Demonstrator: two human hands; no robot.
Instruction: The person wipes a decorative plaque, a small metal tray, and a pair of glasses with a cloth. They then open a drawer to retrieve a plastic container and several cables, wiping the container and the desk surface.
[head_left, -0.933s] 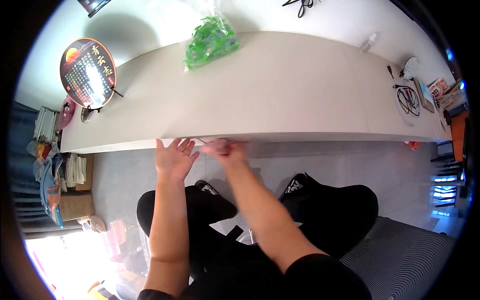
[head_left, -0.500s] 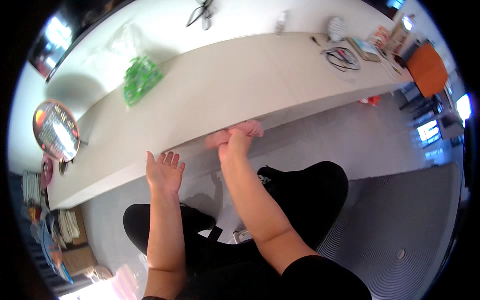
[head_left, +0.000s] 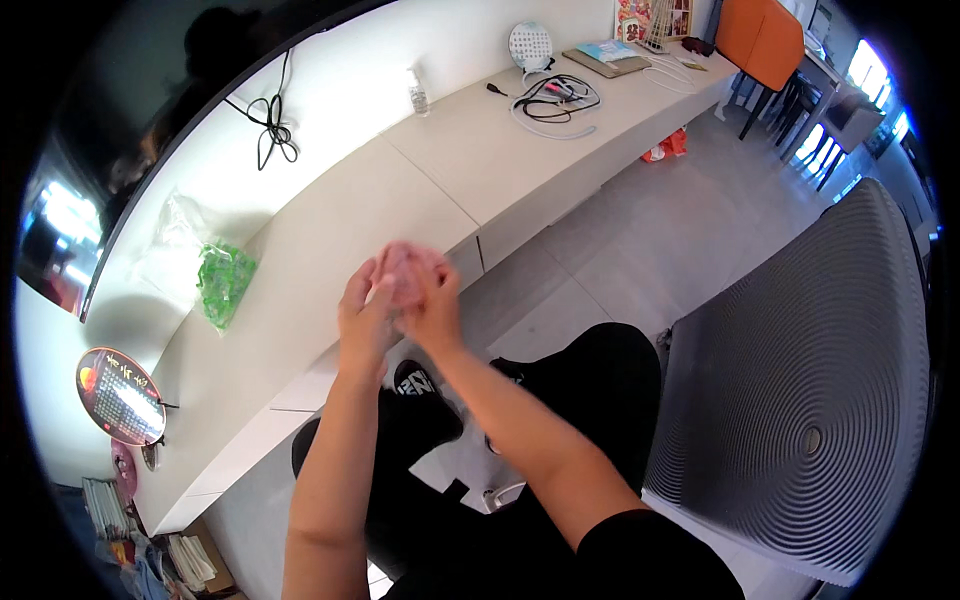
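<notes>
A crumpled pink cloth (head_left: pixel 405 265) is bunched between both hands, just over the front edge of the long pale cabinet top (head_left: pixel 325 215). My left hand (head_left: pixel 361 315) closes on its left side, fingers curled against it. From the other side my right hand (head_left: pixel 436 310) grips the cloth, fingers bent over its edge. Both hands are slightly smeared by motion, and the parts of the cloth under the fingers are hidden.
On the cabinet top sit a clear bag of green pieces (head_left: pixel 225 280), a round fan-shaped sign (head_left: pixel 122 395), a clear bottle (head_left: pixel 417 93), coiled cables (head_left: pixel 555 100) and a round patterned object (head_left: pixel 531 46). A grey ridged chair (head_left: pixel 800 400) stands at the right.
My left hand, open and apart before, has come up to the pink cloth and holds it too. My right hand has brought the cloth leftward. The view has turned right.
</notes>
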